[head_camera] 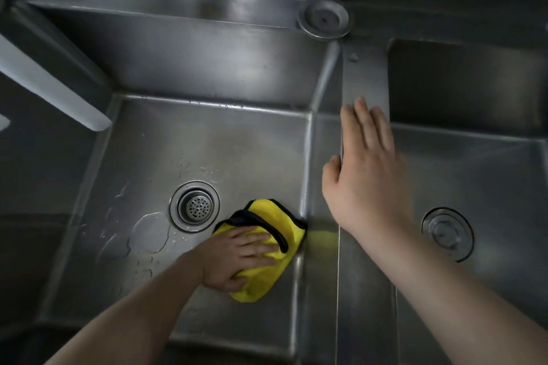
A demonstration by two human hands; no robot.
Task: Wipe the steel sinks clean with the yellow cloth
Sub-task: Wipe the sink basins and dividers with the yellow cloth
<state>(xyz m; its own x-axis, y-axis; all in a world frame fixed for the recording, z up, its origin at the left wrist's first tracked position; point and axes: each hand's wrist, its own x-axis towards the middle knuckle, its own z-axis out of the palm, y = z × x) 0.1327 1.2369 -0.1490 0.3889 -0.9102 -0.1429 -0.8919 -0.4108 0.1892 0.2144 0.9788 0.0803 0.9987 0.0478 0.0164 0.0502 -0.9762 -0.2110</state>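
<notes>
I counted two steel sinks: left sink, right sink. My left hand pressed yellow cloth lower centre, fingers flat, beside drain. My right hand rested on divider, fingers straight.

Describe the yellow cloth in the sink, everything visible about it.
The yellow cloth looks like plush microfibre with black edging. It lies folded and bunched on the wet floor of the left sink, just right of the strainer drain, its right edge against the sink's right wall, where its colour reflects. The left hand presses flat on it, fingers spread. Nothing else touches it.
</notes>
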